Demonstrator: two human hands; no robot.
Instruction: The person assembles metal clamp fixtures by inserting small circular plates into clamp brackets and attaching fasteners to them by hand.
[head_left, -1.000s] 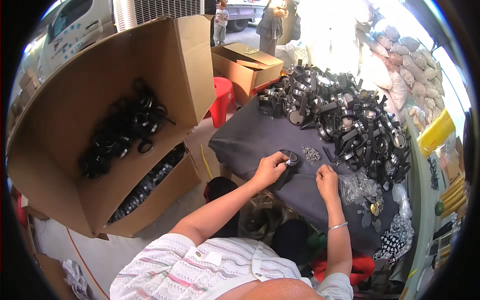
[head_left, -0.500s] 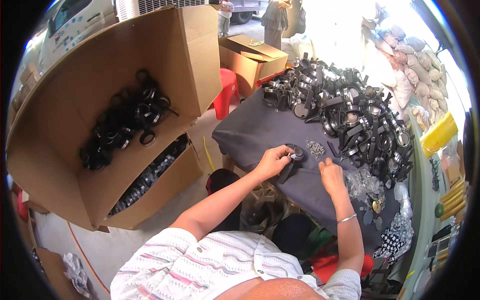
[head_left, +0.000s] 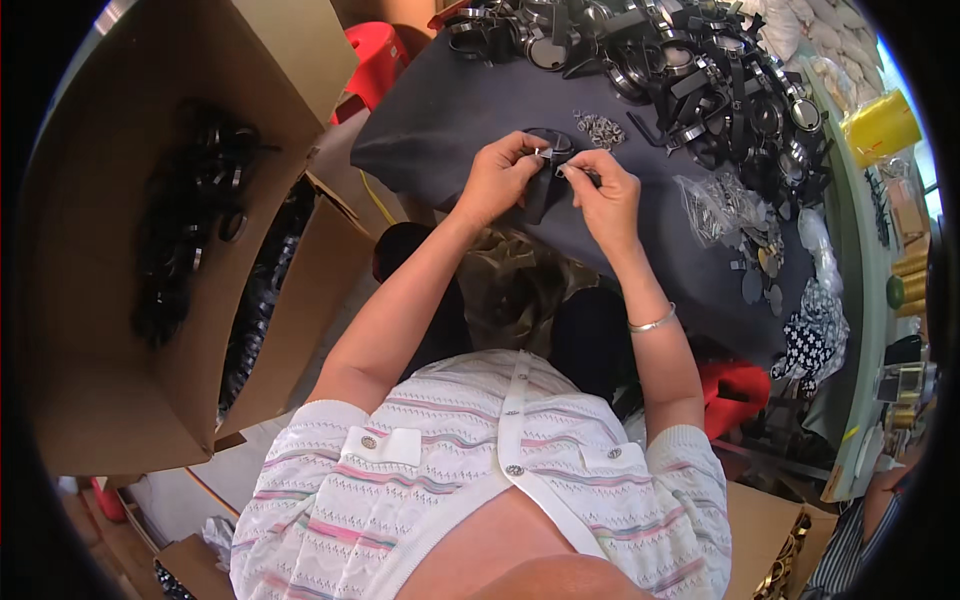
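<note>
My left hand (head_left: pixel 503 170) grips a watch-like black strap (head_left: pixel 537 193) near a bright metal piece at its end. The strap's round loop (head_left: pixel 549 138) rests on the dark cloth just beyond my fingers. Close on its right, my right hand (head_left: pixel 607 198) is closed, thumb and forefinger pinching a small silvery metal part (head_left: pixel 564 171). Both sets of fingertips nearly meet over the strap. Beyond my right hand lies a small heap of silvery metal bits (head_left: pixel 600 129). A large pile of similar black straps with round metal cases (head_left: pixel 690 75) covers the table's far side.
A clear plastic bag of metal pieces (head_left: pixel 716 209) and several loose discs (head_left: pixel 752 286) lie right on the dark cloth (head_left: pixel 420 120). At left stands a big cardboard box (head_left: pixel 100 400) with black straps inside. A red stool (head_left: pixel 377 60) stands behind it.
My right hand has moved left from beside the metal heap to the strap, now with a small metal part in its fingers. The view has tilted down toward my body.
</note>
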